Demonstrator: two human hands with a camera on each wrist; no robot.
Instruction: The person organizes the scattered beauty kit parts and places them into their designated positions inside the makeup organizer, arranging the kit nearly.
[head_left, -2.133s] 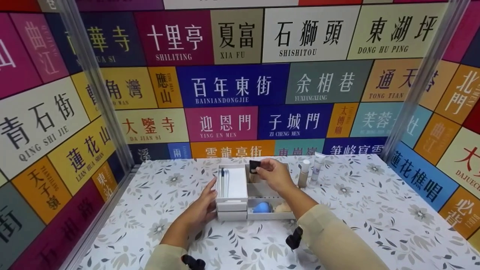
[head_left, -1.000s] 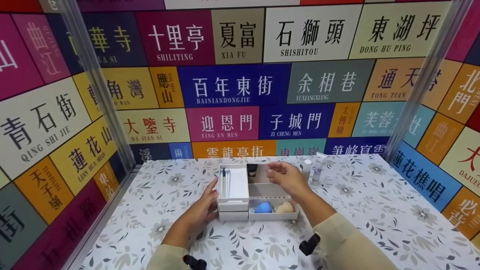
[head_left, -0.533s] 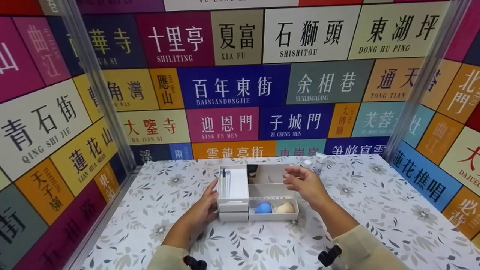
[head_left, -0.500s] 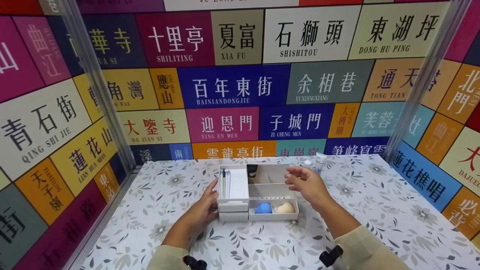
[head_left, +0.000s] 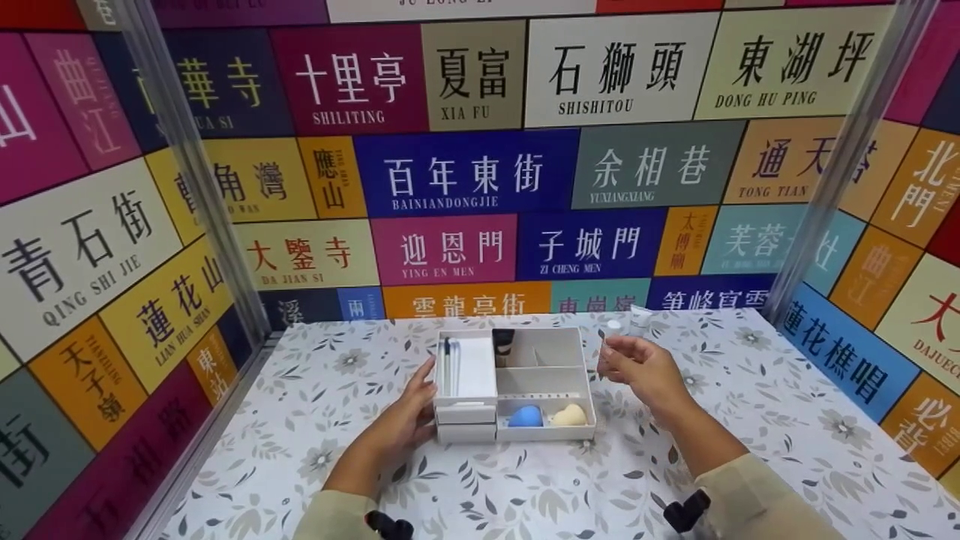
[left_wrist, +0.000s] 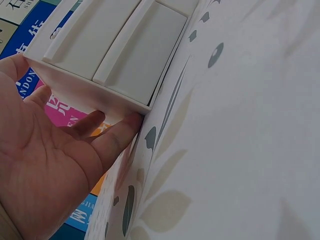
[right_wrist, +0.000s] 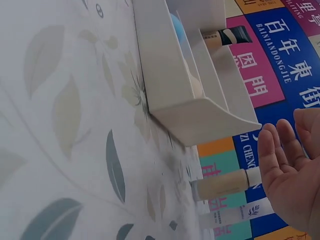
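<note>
A white desktop organizer (head_left: 540, 381) stands on the table, with two drawer fronts (left_wrist: 145, 55) facing the left wrist camera. My left hand (head_left: 409, 409) rests against its left side, fingertips along the wall and thumb free. To the right of the organizer my right hand (head_left: 645, 371) hovers with loosely bent fingers, and the right wrist view shows nothing in them. A black-capped tube (right_wrist: 230, 37) stands in the rear compartment. In the front compartment sit a blue makeup sponge (head_left: 525, 415) and a beige one (head_left: 570, 415). Thin brush-like sticks (head_left: 448, 364) lie in the left tray.
Behind my right hand are a white-capped bottle of beige liquid (right_wrist: 222, 185) and a white tube (right_wrist: 237, 214), both partly hidden in the head view. A leaf-patterned cloth (head_left: 300, 420) covers the table. Panels with lettering (head_left: 465, 172) and clear posts (head_left: 202, 187) enclose it.
My right hand let go of the black-capped tube in the rear compartment, then moved right and toward me, past the organizer's right wall. My left hand stayed at the organizer's side.
</note>
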